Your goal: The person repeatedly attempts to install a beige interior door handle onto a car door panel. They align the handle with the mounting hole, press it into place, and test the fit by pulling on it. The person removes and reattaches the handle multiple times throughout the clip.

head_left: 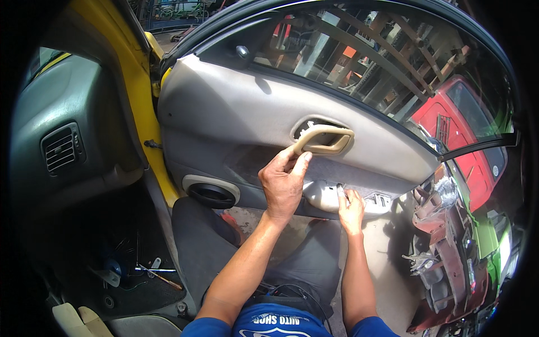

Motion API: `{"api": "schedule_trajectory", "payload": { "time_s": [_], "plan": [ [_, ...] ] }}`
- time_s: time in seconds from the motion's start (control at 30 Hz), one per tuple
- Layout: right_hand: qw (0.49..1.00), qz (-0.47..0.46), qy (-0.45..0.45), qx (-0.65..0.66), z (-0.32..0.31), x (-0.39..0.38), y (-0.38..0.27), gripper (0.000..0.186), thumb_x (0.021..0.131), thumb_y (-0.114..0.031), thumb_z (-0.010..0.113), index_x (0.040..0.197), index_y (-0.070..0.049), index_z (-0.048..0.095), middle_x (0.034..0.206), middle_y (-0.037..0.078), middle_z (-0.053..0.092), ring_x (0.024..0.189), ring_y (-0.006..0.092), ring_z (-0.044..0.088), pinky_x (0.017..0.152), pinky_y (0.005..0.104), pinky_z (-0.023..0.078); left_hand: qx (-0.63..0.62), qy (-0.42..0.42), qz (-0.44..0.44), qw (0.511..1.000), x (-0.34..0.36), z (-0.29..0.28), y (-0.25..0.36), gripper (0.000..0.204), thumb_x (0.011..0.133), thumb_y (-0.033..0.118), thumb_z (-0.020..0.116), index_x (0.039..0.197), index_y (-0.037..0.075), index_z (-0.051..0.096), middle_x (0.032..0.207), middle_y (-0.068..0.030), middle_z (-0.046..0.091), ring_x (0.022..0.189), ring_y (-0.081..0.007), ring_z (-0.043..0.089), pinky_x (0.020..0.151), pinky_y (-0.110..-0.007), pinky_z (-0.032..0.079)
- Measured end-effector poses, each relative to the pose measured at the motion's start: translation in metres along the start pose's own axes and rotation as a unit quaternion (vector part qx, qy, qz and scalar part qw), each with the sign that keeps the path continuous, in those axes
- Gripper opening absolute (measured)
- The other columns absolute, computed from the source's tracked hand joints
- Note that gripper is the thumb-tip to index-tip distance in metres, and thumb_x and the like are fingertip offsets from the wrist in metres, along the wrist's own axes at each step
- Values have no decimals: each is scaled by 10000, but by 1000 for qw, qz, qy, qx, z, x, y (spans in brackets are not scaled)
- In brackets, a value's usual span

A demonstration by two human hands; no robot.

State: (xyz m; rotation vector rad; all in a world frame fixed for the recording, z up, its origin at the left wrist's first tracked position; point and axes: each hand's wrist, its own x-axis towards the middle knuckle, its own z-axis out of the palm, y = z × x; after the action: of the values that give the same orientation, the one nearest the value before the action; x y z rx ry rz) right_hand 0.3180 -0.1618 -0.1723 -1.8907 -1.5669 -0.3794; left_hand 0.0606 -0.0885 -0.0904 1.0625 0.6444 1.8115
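Note:
My left hand (283, 182) pinches a beige door handle bezel (328, 150), an oval trim ring with an open middle. It is tilted in front of the recess (320, 124) in the grey door panel (224, 112), and partly covers it. Lower down, my right hand (351, 211) is at the light grey armrest (321, 195). Its thumb and fingers are closed together beside a small upright piece on the armrest's top; what exactly they grip is too small to tell. To the right of that hand, a switch opening (382, 200) shows in the armrest.
The car door stands open, its window (348, 62) above the panel. A round speaker (211, 194) sits low on the door. Left are the dashboard (67, 112) and a screwdriver (161, 277) on the floor mat. Wrecked body parts (443, 241) and a red vehicle (477, 168) stand right.

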Motion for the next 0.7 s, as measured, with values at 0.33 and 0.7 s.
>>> {"api": "schedule_trajectory", "payload": {
  "time_s": [0.33, 0.7],
  "plan": [
    [989, 105, -19, 98, -24, 15, -36, 272, 986, -94, 691, 1223, 37, 716, 1139, 189, 732, 1115, 333, 687, 1026, 436, 525, 94, 54, 194, 975, -13, 12, -7, 397, 883, -45, 850, 1271, -22, 774, 1041, -164, 813, 889, -190, 800, 773, -302, 631],
    [921, -378, 91, -22, -79, 123, -126, 951, 754, -279, 980, 1589, -123, 552, 1543, 149, 572, 1401, 352, 522, 1163, 475, 407, 73, 47, 208, 974, -6, 8, -9, 403, 887, -40, 853, 1278, -43, 756, 1058, -176, 799, 892, -216, 791, 782, -310, 624]
  ]
}}
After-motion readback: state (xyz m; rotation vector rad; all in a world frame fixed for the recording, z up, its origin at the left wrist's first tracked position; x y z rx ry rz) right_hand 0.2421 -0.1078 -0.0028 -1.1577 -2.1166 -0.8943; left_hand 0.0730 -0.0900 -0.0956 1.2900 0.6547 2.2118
